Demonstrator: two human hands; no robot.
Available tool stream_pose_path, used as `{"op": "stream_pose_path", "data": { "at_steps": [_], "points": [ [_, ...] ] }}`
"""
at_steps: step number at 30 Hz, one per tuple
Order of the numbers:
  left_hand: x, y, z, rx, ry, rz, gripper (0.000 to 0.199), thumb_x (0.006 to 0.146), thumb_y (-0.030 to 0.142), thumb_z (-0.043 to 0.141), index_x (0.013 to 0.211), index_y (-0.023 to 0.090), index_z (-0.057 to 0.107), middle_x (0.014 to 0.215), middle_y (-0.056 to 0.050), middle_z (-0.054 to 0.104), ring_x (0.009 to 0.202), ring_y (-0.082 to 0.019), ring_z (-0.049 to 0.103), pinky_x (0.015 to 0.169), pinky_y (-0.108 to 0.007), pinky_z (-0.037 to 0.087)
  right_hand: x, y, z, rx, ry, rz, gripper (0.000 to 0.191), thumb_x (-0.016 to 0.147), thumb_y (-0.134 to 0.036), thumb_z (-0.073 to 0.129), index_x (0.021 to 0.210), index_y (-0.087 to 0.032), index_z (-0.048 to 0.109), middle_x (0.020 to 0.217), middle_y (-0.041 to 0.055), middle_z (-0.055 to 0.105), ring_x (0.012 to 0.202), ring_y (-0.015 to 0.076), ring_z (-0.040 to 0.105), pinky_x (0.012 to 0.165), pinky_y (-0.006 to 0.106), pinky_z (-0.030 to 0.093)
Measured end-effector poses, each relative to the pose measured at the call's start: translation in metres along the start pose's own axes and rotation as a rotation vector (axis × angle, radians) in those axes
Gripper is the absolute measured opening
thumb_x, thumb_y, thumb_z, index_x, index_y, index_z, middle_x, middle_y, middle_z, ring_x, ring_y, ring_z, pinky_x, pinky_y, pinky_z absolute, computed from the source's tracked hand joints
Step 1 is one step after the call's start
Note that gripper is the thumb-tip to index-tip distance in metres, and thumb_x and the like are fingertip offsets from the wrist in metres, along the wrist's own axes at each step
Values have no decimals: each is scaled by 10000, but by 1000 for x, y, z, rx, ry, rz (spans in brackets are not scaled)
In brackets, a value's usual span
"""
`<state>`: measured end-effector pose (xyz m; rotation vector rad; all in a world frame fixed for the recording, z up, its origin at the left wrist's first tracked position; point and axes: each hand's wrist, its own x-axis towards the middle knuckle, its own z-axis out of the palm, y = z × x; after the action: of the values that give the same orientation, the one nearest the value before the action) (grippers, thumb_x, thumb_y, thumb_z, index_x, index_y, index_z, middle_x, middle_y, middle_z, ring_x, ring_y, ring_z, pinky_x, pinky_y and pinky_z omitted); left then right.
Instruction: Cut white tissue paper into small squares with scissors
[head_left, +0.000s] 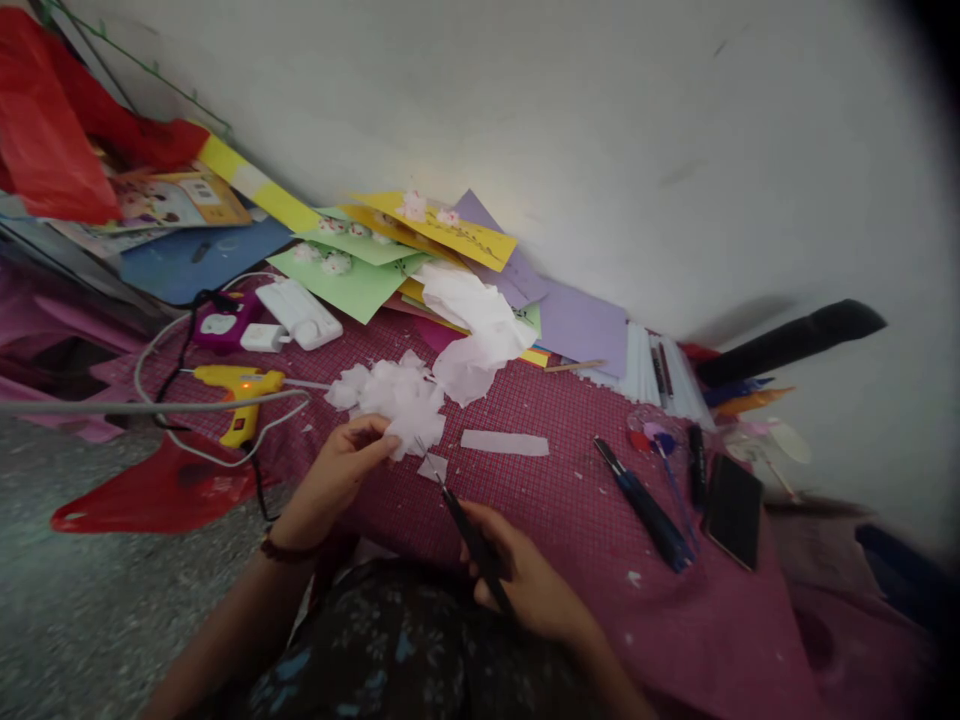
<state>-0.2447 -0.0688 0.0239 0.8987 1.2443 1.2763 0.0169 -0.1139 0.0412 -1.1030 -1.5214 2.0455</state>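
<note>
My left hand (349, 462) is closed at the near edge of a pile of white tissue pieces (401, 395), pinching one of them between thumb and fingers. My right hand (517, 575) is wrapped round a black-handled tool (474, 540) with a thin metal tip. That tip points up and left, at the near side of the pile, just right of my left fingertips. A small white square (433, 467) lies under the tip. A white paper strip (505, 443) rests on the red checked cloth (555, 510), right of the pile.
A yellow glue gun (240, 388) with a cable sits at left, near a white power strip (300, 312). Coloured cards (435, 232) and crumpled white paper (480, 330) lie behind. At right are a blue-handled tool (649, 510) and a phone (735, 510).
</note>
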Motion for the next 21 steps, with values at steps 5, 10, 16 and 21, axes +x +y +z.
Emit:
{"op": "stream_pose_path", "data": {
  "at_steps": [5, 10, 16, 21],
  "points": [
    [-4, 7, 1, 288, -183, -9, 213, 741, 332, 698, 656, 157, 613, 626, 26, 533, 608, -105, 463, 587, -216, 350, 4, -2, 3, 49, 33, -9, 719, 667, -169, 647, 1367, -252, 506, 918, -2, 562, 806, 167, 542, 804, 358, 464],
    [-5, 12, 3, 353, -217, -18, 241, 748, 374, 658, 658, 159, 596, 623, 18, 525, 605, -113, 457, 576, -224, 338, 6, -7, 4, 51, 46, 6, 654, 665, -174, 641, 1310, -245, 551, 861, -14, 563, 766, 156, 517, 713, 312, 426],
    [-5, 14, 5, 354, -229, -5, 251, 758, 374, 646, 653, 159, 569, 612, 34, 493, 583, -101, 425, 559, -215, 324, 9, -6, 7, 106, 80, 40, 582, 700, -227, 672, 1276, -230, 584, 768, -37, 526, 651, 118, 449, 605, 262, 365],
    [-4, 6, 0, 280, -180, -44, 217, 765, 350, 674, 701, 162, 589, 620, 41, 507, 572, -93, 439, 538, -204, 328, 8, -3, 5, 92, 104, 30, 594, 739, -239, 641, 1322, -229, 526, 819, -28, 526, 640, 109, 447, 594, 264, 363]
  ]
}}
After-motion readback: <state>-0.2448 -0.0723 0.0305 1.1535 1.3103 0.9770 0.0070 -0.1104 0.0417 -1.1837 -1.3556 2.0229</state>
